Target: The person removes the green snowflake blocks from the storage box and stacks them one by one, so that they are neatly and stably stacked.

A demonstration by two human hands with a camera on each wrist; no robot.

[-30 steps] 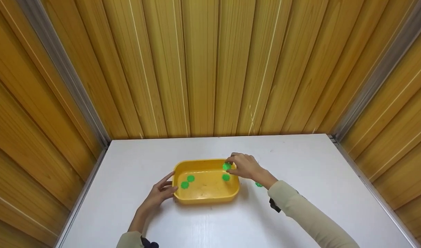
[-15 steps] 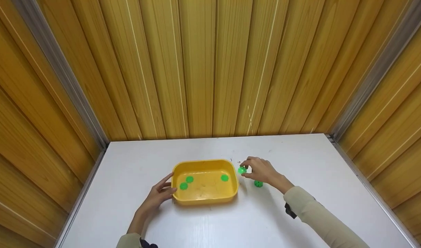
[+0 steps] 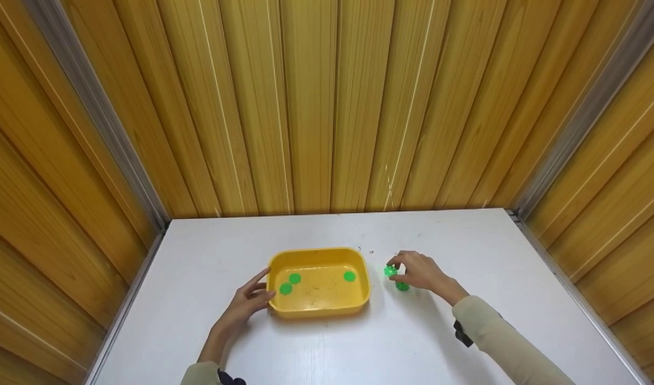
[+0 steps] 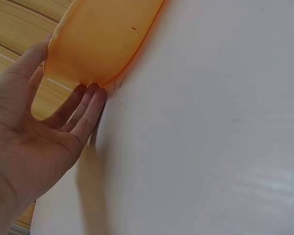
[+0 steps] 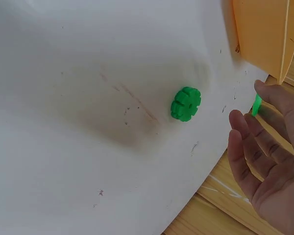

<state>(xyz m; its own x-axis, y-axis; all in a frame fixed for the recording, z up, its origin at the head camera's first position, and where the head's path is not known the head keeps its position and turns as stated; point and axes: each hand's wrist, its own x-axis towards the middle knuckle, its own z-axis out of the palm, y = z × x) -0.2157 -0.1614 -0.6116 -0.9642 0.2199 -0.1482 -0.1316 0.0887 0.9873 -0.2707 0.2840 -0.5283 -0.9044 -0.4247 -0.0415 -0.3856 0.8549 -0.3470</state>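
My left hand point(image 3: 246, 302) holds the left end of a yellow plastic tub point(image 3: 318, 309), thumb at the rim; in the left wrist view its fingers point(image 4: 90, 110) touch the outer wall low down. Inside the tub lie two green notched discs point(image 3: 290, 284) at the left and one green disc point(image 3: 349, 276) at the right. My right hand point(image 3: 420, 270), right of the tub, pinches another green notched disc point(image 3: 390, 271) between thumb and fingers; the right wrist view shows that disc point(image 5: 257, 105) edge-on. A thick green notched piece point(image 5: 186, 104) sits on the table just below this hand.
The white table point(image 3: 327, 353) has small dark marks and scuffs right of the tub. Wood-patterned panels point(image 3: 316, 107) stand behind it and at both sides, with grey metal rails point(image 3: 107, 117) at the corners.
My right hand has moved rightward out of the tub with the green disc, to beside the thick green piece on the table. The left hand has stayed on the tub.
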